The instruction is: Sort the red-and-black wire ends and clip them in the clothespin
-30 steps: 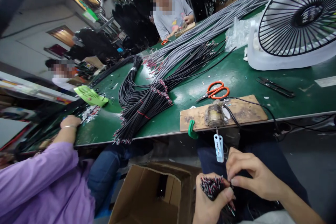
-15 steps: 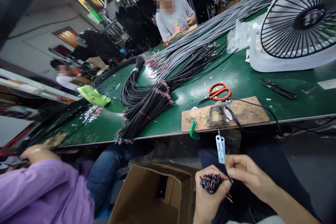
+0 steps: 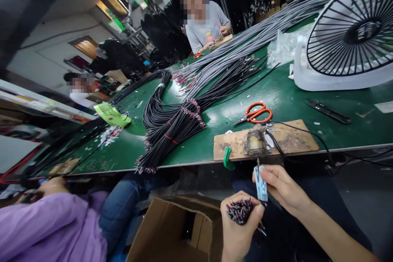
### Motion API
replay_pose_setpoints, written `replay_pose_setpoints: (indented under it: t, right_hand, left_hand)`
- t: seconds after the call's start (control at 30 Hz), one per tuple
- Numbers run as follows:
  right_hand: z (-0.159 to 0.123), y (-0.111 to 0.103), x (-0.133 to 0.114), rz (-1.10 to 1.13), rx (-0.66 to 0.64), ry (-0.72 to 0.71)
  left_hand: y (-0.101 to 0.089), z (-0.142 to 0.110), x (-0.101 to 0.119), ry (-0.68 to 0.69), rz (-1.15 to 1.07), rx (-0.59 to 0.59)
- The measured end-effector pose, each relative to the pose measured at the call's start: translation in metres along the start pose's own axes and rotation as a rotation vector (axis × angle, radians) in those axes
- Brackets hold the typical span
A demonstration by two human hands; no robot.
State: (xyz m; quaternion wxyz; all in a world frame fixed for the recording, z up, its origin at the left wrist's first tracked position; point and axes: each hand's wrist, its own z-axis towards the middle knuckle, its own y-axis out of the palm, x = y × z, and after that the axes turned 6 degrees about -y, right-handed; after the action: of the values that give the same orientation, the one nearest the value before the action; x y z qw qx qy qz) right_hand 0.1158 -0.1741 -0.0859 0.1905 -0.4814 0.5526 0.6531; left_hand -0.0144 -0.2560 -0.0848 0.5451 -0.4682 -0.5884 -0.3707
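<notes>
My left hand (image 3: 241, 227) is wrapped round a bundle of thin black cables (image 3: 240, 211), whose stripped red, white and black wire ends point up at me. One cable end sticks out by the left thumb, at the lower tip of a light blue clothespin-like clip (image 3: 260, 184). My right hand (image 3: 281, 184) pinches that clip between thumb and fingers. Above it, a metal shaft joins the clip to a small round motor (image 3: 256, 142), fixed on a wooden board (image 3: 294, 137) at the table edge.
Orange-handled scissors (image 3: 258, 112) and black snips (image 3: 327, 110) lie behind the board. A green clamp (image 3: 227, 158) grips its left side. Cable bundles (image 3: 172, 123) and a fan (image 3: 353, 32) occupy the green table. An open carton (image 3: 172, 229) stands below; a purple-sleeved co-worker (image 3: 52, 225) sits left.
My right hand has moved up from the cable end beside my left thumb and closed on the blue clip. My left hand has shifted slightly left with the cables.
</notes>
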Motion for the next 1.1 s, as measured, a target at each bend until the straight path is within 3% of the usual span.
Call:
replay_pose_setpoints:
  t: [0.13,0.37,0.53,0.63,0.77,0.93,1.1]
  right_hand:
    - [-0.002,-0.003,0.006,0.048,-0.005,0.025]
    - [-0.009,-0.023,0.03,0.183,0.006,0.066]
    - [-0.028,-0.037,0.031,-0.097,0.062,-0.014]
    - [-0.044,-0.032,0.023,-0.262,0.01,-0.132]
    - [-0.058,-0.019,0.013,-0.442,-0.078,-0.32]
    - [-0.056,-0.017,0.005,-0.441,-0.158,-0.221]
    - [-0.054,-0.014,0.0,-0.649,-0.159,-0.339]
  left_hand:
    - [0.001,-0.003,-0.008,-0.088,-0.03,0.06]
    - [0.001,-0.005,-0.004,-0.082,-0.036,0.021]
    - [-0.001,-0.009,0.007,-0.048,-0.038,-0.055]
    - [-0.003,-0.013,0.004,-0.042,0.013,-0.106]
    - [-0.003,-0.024,-0.015,-0.103,0.003,0.03]
    - [0.002,-0.038,-0.029,-0.27,-0.242,-0.005]
    - [0.007,-0.036,-0.03,-0.167,-0.094,0.101]
